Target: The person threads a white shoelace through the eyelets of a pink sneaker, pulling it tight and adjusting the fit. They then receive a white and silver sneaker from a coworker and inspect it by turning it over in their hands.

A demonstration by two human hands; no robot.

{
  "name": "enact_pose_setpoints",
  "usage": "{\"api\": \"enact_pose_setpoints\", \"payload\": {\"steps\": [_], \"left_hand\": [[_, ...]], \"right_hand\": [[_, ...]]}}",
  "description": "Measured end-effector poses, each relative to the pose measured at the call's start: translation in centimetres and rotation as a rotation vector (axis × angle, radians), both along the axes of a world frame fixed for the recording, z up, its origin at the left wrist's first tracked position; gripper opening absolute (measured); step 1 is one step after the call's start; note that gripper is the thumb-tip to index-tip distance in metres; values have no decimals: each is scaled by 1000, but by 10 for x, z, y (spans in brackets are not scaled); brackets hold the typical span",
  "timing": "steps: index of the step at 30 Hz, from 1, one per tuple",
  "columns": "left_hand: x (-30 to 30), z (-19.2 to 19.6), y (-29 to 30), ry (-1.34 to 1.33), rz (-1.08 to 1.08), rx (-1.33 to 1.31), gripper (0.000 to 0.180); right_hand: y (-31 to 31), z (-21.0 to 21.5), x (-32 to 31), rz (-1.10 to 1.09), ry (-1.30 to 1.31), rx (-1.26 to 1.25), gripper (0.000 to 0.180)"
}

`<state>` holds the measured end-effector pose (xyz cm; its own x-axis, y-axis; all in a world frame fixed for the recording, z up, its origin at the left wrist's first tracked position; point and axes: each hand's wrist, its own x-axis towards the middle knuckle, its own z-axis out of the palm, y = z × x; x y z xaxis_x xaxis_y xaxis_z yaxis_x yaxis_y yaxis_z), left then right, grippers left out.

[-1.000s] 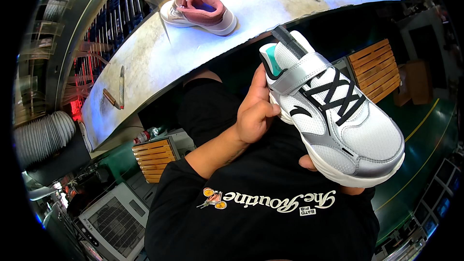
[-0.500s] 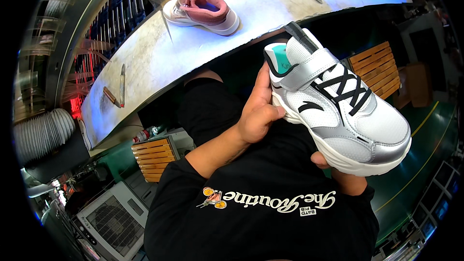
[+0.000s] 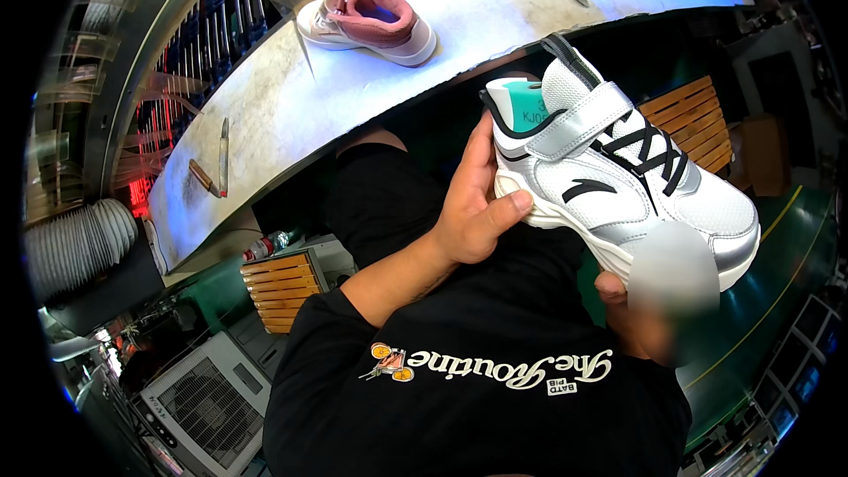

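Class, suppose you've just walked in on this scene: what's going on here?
A person is holding a white-and-silver strap sneaker in front of them, clear of the worktable, its toe pointing right. The left hand grips it at the heel; the right hand is by the sole toward the toe, with part of it blurred. A pink-and-white high-top shoe sits on the worktable.

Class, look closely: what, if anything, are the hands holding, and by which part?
A silver-white sneaker: the left hand holds it by the heel; the right hand is at the toe end, its exact grip obscured by blur.
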<state>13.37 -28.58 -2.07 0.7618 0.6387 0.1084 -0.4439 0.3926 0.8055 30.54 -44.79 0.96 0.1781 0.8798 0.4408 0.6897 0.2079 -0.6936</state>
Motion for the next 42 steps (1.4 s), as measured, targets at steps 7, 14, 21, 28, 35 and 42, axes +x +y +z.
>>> {"api": "enact_pose_setpoints", "payload": {"steps": [7,14,21,28,35,42], "left_hand": [[0,3,-1,12,-2,-47,100],[-13,-25,0,92,42,212,103],[-22,-22,0,362,254,513,97],[-59,-14,29,98,335,179,93],[-90,-11,39,41,454,90,89],[-114,0,49,41,499,46,89]], "right_hand": [[1,2,-4,1,-12,-32,90],[8,-12,-2,1,-7,-46,88],[24,-19,-14,14,407,-23,87],[93,-48,-33,131,482,-234,85],[138,-52,-61,234,591,-351,84],[154,-60,-73,231,646,-463,83]]}}
